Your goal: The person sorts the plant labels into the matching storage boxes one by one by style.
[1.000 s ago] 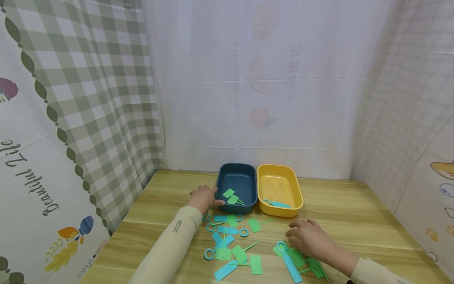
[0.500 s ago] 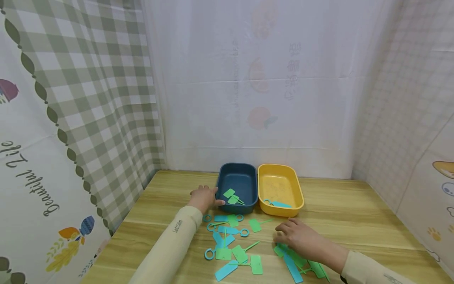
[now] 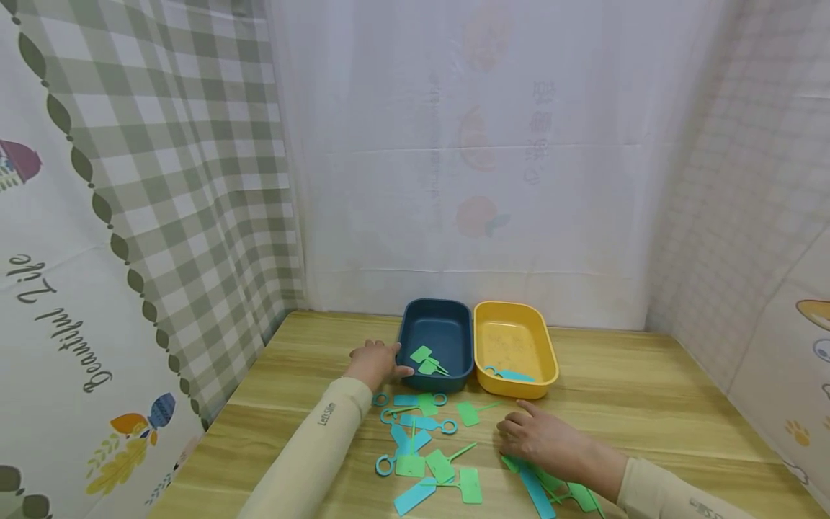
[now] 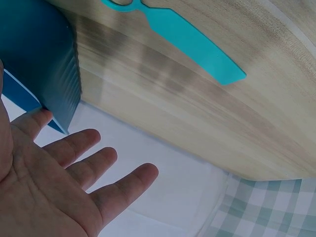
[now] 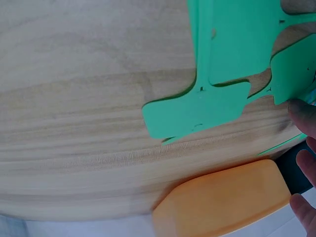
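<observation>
In the head view my left hand (image 3: 375, 364) is at the left side of a navy blue bin (image 3: 405, 380). Its thumb lies over the near-left rim; the left wrist view shows the other fingers extended, one fingertip at the rim. My right hand (image 3: 547, 443) is low over a small pile of tags at the right. Beneath it lie a blue tag (image 3: 537, 494) with its ring end hidden and several green tags (image 5: 197, 111). The right wrist view has one fingertip right at a green tag's edge; whether the fingers pinch anything, I cannot tell.
Against the navy bin stands a yellow bin (image 3: 519, 391), holding a blue tag (image 3: 516, 375). Green tags (image 3: 421, 354) lie in the navy one. Mixed blue and green tags (image 3: 410, 465) are scattered on the wooden table (image 3: 648, 404) between my arms. Curtains enclose the back and sides.
My right hand has moved left and down onto the tag pile, covering the blue tag's ring. My left hand keeps its place at the navy bin.
</observation>
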The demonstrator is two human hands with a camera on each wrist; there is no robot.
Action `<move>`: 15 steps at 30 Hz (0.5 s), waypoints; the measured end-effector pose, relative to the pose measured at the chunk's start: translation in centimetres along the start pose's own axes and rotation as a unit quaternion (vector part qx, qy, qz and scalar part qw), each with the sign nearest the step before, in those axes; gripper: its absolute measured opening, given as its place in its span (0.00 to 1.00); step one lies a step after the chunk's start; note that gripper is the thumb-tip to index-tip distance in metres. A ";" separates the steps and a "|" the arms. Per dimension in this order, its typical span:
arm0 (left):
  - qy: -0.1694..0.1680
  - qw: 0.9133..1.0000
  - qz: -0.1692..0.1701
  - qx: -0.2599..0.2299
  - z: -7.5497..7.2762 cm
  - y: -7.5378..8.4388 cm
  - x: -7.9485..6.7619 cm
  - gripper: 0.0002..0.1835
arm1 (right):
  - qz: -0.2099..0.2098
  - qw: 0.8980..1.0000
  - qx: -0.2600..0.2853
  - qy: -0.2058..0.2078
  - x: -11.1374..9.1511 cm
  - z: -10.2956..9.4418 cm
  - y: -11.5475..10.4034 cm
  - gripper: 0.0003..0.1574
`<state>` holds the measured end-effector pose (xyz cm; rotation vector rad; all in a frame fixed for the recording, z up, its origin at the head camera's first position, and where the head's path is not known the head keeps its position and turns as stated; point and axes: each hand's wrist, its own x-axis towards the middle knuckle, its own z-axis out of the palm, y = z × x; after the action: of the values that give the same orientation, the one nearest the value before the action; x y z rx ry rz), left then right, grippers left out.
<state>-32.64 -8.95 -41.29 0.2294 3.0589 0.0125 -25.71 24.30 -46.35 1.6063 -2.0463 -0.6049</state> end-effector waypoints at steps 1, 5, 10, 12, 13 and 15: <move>0.000 1.000 0.000 -0.001 0.0 0.0 0.0 0.39 | -0.001 1.000 0.000 -0.003 0.0 0.0 0.0 0.23; 0.001 1.000 0.001 0.001 0.0 0.0 0.0 0.39 | 0.000 1.000 0.000 0.000 0.0 -0.1 -0.1 0.21; 0.001 1.000 0.002 0.007 -0.1 0.0 -0.1 0.39 | -0.004 1.000 -0.012 0.002 0.1 -0.2 0.0 0.18; 0.000 1.000 0.001 0.008 -0.1 0.0 -0.1 0.39 | -0.003 1.000 -0.014 -0.003 0.1 -0.3 0.0 0.17; -0.001 1.000 0.001 0.008 -0.2 0.1 -0.1 0.39 | -0.002 1.000 -0.014 -0.007 0.1 -0.3 0.0 0.16; 0.000 1.000 0.000 0.005 -0.2 0.1 -0.1 0.39 | 0.002 1.000 -0.015 -0.013 0.1 -0.4 0.0 0.14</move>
<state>-32.55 -8.90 -41.10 0.2313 3.0602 -0.0037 -25.51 24.16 -46.03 1.5848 -2.0490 -0.6567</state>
